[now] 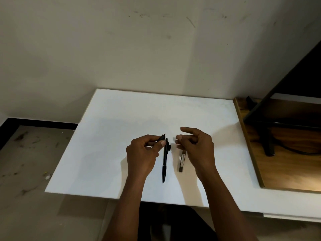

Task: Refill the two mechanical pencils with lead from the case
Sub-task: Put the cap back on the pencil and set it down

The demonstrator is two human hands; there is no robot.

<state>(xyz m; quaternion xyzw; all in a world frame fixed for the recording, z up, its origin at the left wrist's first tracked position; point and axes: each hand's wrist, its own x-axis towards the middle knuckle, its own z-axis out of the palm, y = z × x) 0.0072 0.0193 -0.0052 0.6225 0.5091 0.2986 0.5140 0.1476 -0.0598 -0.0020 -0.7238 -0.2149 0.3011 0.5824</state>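
Held one black pencil (161,137) pinched between thumb and fingers of the left hand (141,153), only its dark end showing; had the second pencil (164,162) lying flat on the white board (104,136), just beside that hand, tip toward the body; had the lead case (182,160) flat on the board too, near that pencil, its far end tucked under the right hand (197,146). Hovered that hand with index finger out and the rest loosely curled; could not tell whether a lead sat between thumb and fingertip, being too thin to see. Risked snapping or dropping a lead through shaky aim at the barrel; risked nudging the case or the loose pencil with a lowered wrist.
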